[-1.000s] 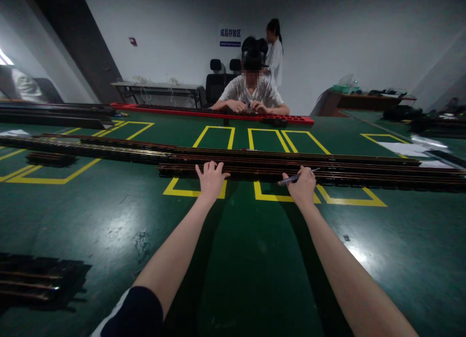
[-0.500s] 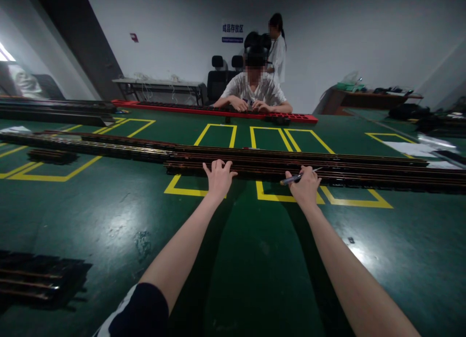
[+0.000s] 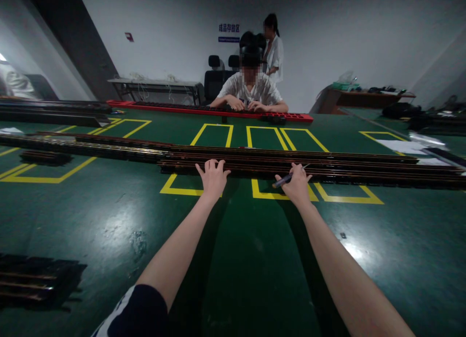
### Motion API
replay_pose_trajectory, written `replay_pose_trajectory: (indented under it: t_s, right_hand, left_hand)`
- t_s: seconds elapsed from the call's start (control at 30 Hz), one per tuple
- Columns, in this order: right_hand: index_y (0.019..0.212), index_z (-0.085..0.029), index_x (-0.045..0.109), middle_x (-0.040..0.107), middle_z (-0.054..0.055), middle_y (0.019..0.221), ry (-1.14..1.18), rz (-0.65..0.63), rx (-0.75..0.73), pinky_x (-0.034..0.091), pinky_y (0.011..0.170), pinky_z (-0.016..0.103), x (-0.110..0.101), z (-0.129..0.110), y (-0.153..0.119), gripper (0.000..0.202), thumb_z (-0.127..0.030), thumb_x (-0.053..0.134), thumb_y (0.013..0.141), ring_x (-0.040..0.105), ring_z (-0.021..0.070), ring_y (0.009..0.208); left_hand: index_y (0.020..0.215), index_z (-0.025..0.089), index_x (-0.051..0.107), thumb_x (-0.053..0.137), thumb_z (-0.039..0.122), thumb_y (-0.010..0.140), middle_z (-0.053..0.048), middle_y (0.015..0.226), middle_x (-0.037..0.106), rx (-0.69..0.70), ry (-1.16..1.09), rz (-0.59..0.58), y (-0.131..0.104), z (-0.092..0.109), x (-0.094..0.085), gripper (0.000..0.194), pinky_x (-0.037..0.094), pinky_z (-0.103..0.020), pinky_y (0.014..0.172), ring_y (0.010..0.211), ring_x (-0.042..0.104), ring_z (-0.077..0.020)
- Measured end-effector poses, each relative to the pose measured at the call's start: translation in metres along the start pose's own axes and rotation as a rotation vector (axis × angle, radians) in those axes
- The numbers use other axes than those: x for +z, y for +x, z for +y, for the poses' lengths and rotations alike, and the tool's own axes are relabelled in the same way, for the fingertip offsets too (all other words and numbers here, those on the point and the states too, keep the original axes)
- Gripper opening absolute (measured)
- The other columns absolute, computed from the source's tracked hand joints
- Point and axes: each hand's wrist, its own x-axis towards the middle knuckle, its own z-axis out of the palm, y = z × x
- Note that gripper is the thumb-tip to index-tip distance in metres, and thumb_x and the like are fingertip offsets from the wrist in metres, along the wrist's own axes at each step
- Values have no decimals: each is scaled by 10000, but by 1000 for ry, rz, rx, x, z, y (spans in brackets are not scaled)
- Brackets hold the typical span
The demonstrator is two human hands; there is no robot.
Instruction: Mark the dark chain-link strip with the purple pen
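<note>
A bundle of long dark strips with copper-coloured edges (image 3: 349,169) lies across the green table (image 3: 255,278). My left hand (image 3: 213,179) rests at the near edge of the bundle, fingers spread and touching the strips, with nothing held. To its right, my right hand (image 3: 297,184) is also on the strips. It grips a slim pen-like tool (image 3: 281,182) with a dark handle, held at a slant; a thin pale tip sticks out past the fingers. The tool's exact kind is too small to make out.
Yellow tape outlines (image 3: 189,191) mark the table. A shorter stack of dark strips (image 3: 36,281) sits near left. Across the table, a co-worker (image 3: 251,92) leans over a long red frame (image 3: 298,117); another person (image 3: 274,50) stands behind. White papers (image 3: 400,146) lie at right.
The whole view has shifted slightly, so everything sits a little further left. The pen-like tool in my right hand is tilted a bit more steeply. My left hand stays on the strips.
</note>
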Motion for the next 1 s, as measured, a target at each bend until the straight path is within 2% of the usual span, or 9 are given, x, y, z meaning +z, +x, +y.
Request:
replay_pose_trajectory:
  t_s: [0.2,0.43,0.53,0.67,0.73,0.8,0.9,1.0]
  right_hand:
    - [1014,-145,497,462,262,1357,-12,-8,12,137,1016,768,4,-1,-1,369,-339,644,736,280,434,1364]
    - [1006,-149,496,464,245,1385,39,-60,53,144,1040,742,-8,-11,-1,310,-318,602,769,244,409,1400]
    - [1042,-142,497,423,240,1424,21,-93,61,134,1051,732,-11,-11,-1,330,-307,591,771,213,405,1413]
    - [1269,-113,400,484,236,1350,-24,-115,41,122,1051,732,-9,-12,-4,534,-308,558,798,192,389,1424]
    - [1350,-97,319,456,249,1375,-67,-129,16,123,1053,726,-9,-14,-7,615,-337,533,826,162,388,1432]
    - [1369,-74,287,350,271,1461,-116,-149,-7,142,1072,695,-9,-18,-10,626,-357,502,854,128,387,1440]
    - [1325,-54,337,231,282,1523,-175,-174,-17,167,1105,639,-11,-22,-14,549,-359,459,886,116,379,1445]
    - [1269,-51,390,243,290,1515,-196,-164,-38,217,1112,599,-14,-25,-20,488,-347,463,888,153,376,1439]
  left_hand:
    - [1208,188,593,521,317,899,-152,1197,594,29,36,7,-3,1,-1,342,216,-680,1084,1193,484,-325]
    - [1223,185,587,491,351,915,-164,1265,566,23,41,11,-4,0,0,363,223,-667,1088,1240,467,-328]
    - [1249,162,576,503,416,900,-196,1378,483,-50,54,24,-5,0,-1,438,262,-664,1068,1329,368,-391]
    - [1374,144,478,449,451,916,-208,1490,363,-73,68,-63,-9,-2,-4,552,259,-649,1077,1401,218,-448]
    - [1443,150,383,413,464,925,-192,1534,290,-34,71,-106,-11,-5,-4,606,228,-645,1095,1423,147,-441]
    - [1490,168,277,363,484,935,-161,1573,195,-22,56,-142,-13,-8,-3,645,217,-636,1106,1439,95,-413]
    - [1508,181,214,340,466,943,-131,1589,128,-10,40,-190,-17,-10,-4,645,182,-608,1132,1452,54,-361]
    - [1504,174,228,359,402,946,-125,1586,135,30,26,-208,-24,-9,-9,616,167,-583,1149,1456,56,-334]
